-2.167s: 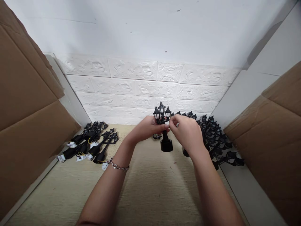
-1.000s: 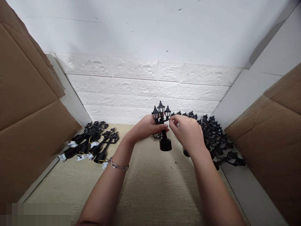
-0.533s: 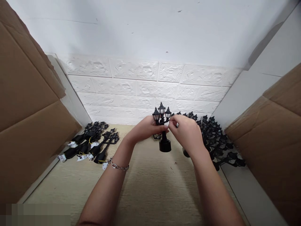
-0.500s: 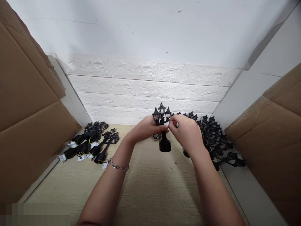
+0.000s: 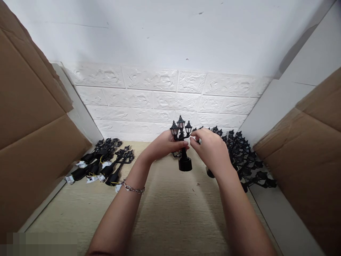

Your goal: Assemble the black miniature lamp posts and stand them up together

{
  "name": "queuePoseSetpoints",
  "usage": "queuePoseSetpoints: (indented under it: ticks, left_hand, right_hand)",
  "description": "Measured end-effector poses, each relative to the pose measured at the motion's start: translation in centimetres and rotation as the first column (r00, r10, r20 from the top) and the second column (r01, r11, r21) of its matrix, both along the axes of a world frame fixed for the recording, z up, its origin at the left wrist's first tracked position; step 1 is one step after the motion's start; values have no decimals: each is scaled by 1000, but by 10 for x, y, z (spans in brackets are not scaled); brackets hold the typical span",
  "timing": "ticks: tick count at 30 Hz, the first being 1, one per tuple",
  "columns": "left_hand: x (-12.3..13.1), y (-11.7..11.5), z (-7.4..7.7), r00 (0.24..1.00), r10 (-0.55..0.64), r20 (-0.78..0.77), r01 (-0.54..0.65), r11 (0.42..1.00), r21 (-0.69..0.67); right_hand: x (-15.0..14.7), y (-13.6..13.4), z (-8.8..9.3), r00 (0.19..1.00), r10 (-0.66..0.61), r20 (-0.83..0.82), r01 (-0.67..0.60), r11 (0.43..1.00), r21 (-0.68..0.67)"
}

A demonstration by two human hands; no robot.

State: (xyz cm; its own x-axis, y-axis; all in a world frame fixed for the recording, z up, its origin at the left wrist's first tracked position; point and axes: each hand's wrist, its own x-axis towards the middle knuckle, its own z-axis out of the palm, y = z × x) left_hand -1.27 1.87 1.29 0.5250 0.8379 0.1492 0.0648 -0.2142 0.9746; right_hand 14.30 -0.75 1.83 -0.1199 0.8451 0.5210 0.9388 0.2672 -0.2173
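A black miniature street lamp point(image 5: 184, 154) with three lanterns and a round base stands upright in the middle, held up above the table. My left hand point(image 5: 163, 146) is closed around its post just under the lanterns, with the thumb across the front. At the lamp's right side is my right hand point(image 5: 209, 144). Its thumb and index finger are slightly apart beside the right lantern's arm, and nothing shows between them. Behind the left hand, part of another black lamp piece is mostly hidden.
Several black lamps with yellow wires and white parts point(image 5: 92, 177) lie on the table point(image 5: 170, 213) at left. A pile of black lamps point(image 5: 239, 149) lies at right. Cardboard point(image 5: 34, 124) flanks the left side, more cardboard point(image 5: 306, 142) the right. Behind is a white brick-pattern wall point(image 5: 138, 96).
The right thumb and index finger have parted a little beside the lamp. The left hand keeps its hold, and the whole view has shifted slightly.
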Motion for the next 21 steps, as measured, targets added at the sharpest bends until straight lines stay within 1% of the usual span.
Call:
queuePoseSetpoints:
  ticks: [7,11,16,21]
  left_hand:
    - [1,-1,0,997,-13,-73,15,1000,24]
    - [1,-1,0,998,-27,-57,28,1000,14]
    - [0,-1,1,999,-38,2,38,999,-36]
    - [-2,-2,2,999,-26,-42,24,999,-35]
  right_hand:
    - [-1,0,1,1000,13,-1,-13,1000,-28]
    - [-2,0,0,1000,12,-3,-13,1000,-19]
    - [-3,0,-1,1000,22,-20,-21,1000,23]
    - [-3,1,-2,999,37,-33,-35,998,49]
